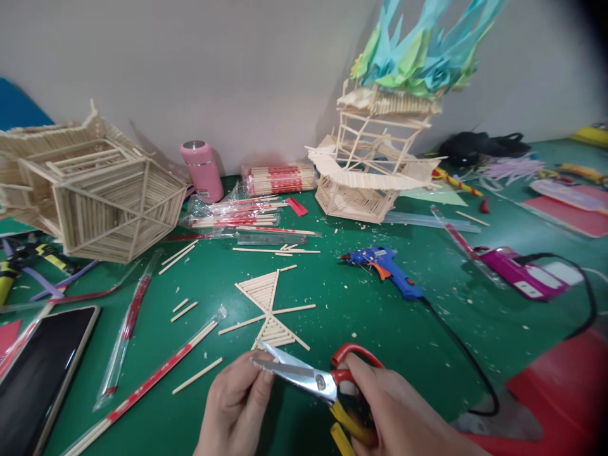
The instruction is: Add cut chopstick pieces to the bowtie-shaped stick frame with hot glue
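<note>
Near edge of the green table (380, 316): our right hand (403, 418) grips red-handled scissors (308, 379), blades parted; left hand (237, 405) pinches something small there, unclear. Steadiest cutting is probably close to the pivot.

The table (380, 316) is deep green. The scissors (323, 380) have silver blades with red and yellow handles. The glue gun (384, 269) is blue with an orange trigger and black cord. The flask (202, 171) is pink with a silver cap. The paper crown (422, 44) mixes turquoise and lime. The stick models (95, 190) are pale wood; the wrappers (280, 179) are clear with red print.
</note>
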{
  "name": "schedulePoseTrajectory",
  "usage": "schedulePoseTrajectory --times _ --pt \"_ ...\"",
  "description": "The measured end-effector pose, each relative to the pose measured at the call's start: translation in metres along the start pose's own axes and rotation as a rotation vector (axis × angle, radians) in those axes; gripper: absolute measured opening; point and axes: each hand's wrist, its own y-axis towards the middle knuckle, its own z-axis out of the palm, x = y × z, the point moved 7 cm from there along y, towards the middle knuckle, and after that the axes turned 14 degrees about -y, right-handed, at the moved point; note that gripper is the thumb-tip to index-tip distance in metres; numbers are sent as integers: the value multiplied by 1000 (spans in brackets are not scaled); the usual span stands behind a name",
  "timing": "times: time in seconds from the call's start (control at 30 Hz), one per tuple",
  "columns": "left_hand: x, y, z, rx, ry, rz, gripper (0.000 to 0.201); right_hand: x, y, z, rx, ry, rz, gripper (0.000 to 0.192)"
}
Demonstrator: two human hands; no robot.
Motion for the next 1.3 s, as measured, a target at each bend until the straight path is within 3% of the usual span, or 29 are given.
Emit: schedulePoseTrajectory --times 0.3,0.5,0.63,0.8,0.97,1.1,1.3 --pt "2 -2 1 -26 -75 -10 14 -13 4 6 -42 119 -7 18" --pt "23 -7 -3 -117 -186 -264 19 -29 7 -21 -182 207 142 12" --pt "35 -13 -3 -132 -251 -382 26 -41 9 -28 -215 69 162 13" --pt "41 -15 1 -80 -320 -414 28 -81 17 -44 -375 -325 329 36" --pt "36 -15 9 -57 -347 -403 28 -103 26 -49 -369 -366 329 32" --pt "31 -15 6 -144 -303 -370 25 -88 16 -50 -396 -323 300 34" --pt "31 -12 6 -77 -291 -328 24 -28 -10 -25 -266 -30 29 33"
